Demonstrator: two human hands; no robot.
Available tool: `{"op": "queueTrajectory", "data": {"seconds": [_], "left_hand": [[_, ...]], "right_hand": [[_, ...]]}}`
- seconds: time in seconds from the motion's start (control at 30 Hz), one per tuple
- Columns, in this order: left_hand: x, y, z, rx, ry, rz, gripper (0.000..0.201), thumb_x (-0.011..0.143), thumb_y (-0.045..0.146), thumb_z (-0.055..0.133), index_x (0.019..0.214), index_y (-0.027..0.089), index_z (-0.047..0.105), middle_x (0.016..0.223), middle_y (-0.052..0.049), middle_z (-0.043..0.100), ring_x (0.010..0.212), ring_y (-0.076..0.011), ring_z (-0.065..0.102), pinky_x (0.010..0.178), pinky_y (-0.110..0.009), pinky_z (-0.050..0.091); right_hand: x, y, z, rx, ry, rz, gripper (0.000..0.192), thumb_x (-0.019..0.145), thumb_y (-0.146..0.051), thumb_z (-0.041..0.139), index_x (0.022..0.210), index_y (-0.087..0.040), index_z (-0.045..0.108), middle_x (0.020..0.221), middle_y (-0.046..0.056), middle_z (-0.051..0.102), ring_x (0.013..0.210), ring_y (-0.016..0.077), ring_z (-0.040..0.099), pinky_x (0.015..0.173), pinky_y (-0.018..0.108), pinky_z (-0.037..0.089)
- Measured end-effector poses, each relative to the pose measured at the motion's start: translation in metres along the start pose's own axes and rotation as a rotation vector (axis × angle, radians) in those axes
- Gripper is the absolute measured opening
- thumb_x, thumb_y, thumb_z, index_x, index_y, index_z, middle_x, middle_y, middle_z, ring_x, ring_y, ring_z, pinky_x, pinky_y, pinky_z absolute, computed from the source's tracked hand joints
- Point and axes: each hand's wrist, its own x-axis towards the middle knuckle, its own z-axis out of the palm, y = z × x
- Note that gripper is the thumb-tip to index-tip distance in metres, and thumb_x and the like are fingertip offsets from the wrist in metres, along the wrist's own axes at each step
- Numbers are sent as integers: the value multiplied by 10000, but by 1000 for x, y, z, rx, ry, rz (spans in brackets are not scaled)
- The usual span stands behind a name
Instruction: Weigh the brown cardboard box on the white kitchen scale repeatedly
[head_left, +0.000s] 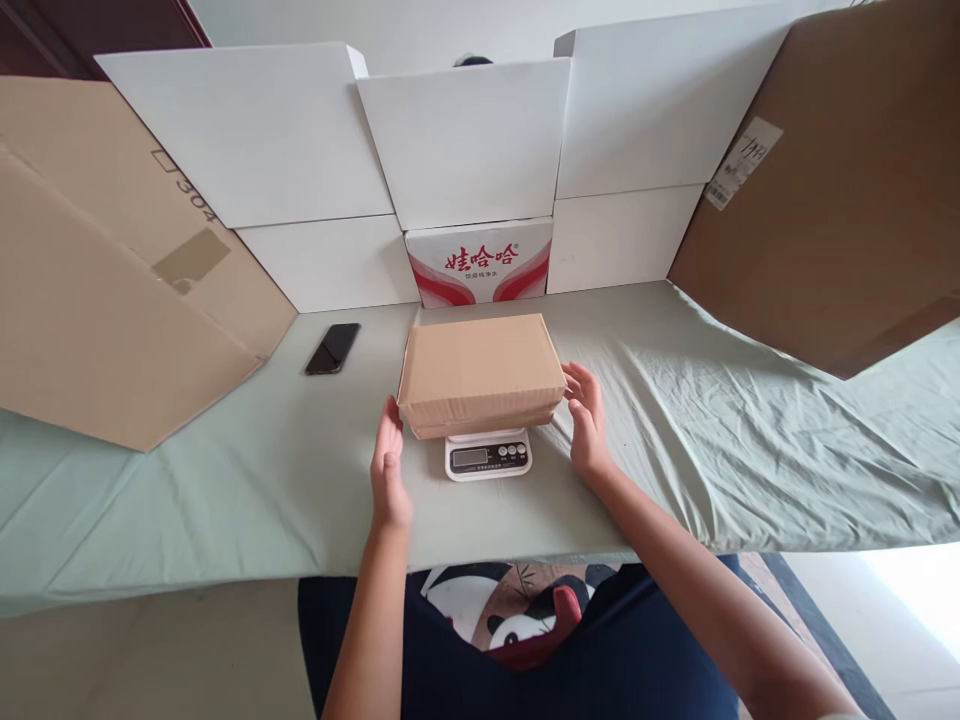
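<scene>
Both forearms reach out from the bottom edge, over a sheet-covered table (712,440) walled in by big cardboard panels. At the centre, a closed brown cardboard box (480,372) lies on a small white kitchen scale (488,455), much wider than the scale and hanging over it on both sides. I think a push from one side only can tip the box or slide the scale. The left hand (390,470) stands at the box's 8 o'clock, the right hand (587,420) at its 3 o'clock; fingers are straight and released, near or just touching the side walls, grasping nothing. A black phone (333,348) lies at 10 o'clock.
</scene>
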Motion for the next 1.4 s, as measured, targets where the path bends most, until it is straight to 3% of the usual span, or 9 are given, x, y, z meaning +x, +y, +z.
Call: {"op": "queueTrajectory", "data": {"seconds": [0.3,0.47,0.57,0.67,0.83,0.93,1.03,1.2,1.4], "left_hand": [[-3,-1,0,29,-77,-79,844,935,732,446,1621,247,364,1695,-104,364,1588,-334,287,1303,-473,263],[-3,7,5,23,-145,-103,856,908,755,477,1590,241,424,1668,-128,414,1591,-353,275,1302,-497,252],[17,18,8,7,-148,-87,809,914,736,496,1559,249,463,1646,-135,447,1581,-357,308,1288,-511,279],[60,20,15,36,-189,-92,704,935,658,553,1505,247,503,1585,-144,519,1528,-339,418,1266,-504,316],[126,-24,40,34,-221,-135,680,916,698,551,1404,224,556,1504,-149,583,1465,-319,498,1238,-508,347],[133,-58,50,1,-136,-161,672,913,712,535,1375,226,575,1521,-143,566,1496,-300,462,1247,-497,338],[129,-79,52,-27,-94,-180,632,932,689,521,1366,234,586,1530,-129,562,1505,-276,453,1250,-478,341],[127,-87,48,-44,-87,-219,612,951,662,509,1407,258,568,1548,-115,554,1510,-263,451,1260,-476,325],[126,-81,50,-10,-89,-209,645,962,637,520,1481,254,515,1575,-112,532,1516,-279,439,1269,-474,303]], "right_hand": [[-4,1,1,36,-104,-32,575,958,-612,504,1474,-370,430,1585,65,481,1441,343,497,1211,627,402],[-9,-11,5,67,-239,28,736,959,-610,512,1605,-401,228,1719,16,292,1567,326,351,1280,606,346],[7,-21,9,30,-241,-8,841,941,-628,532,1630,-415,99,1728,9,260,1562,310,359,1270,569,378],[46,-21,15,-8,-231,-84,826,920,-650,537,1603,-404,144,1676,38,347,1495,307,439,1215,545,442],[108,15,35,7,-176,-88,775,897,-597,543,1559,-338,234,1639,65,379,1490,306,418,1244,564,379],[115,43,44,3,-155,-58,806,875,-579,574,1561,-315,244,1658,57,347,1539,299,342,1300,565,276],[110,58,46,9,-185,-42,839,871,-568,594,1577,-311,223,1646,56,377,1569,287,295,1317,561,241],[108,61,44,-13,-216,-19,861,893,-582,576,1606,-315,175,1681,44,338,1601,260,252,1326,552,230],[111,57,45,-20,-211,15,928,897,-656,542,1641,-280,135,1775,20,106,1652,239,122,1361,500,104]]}}
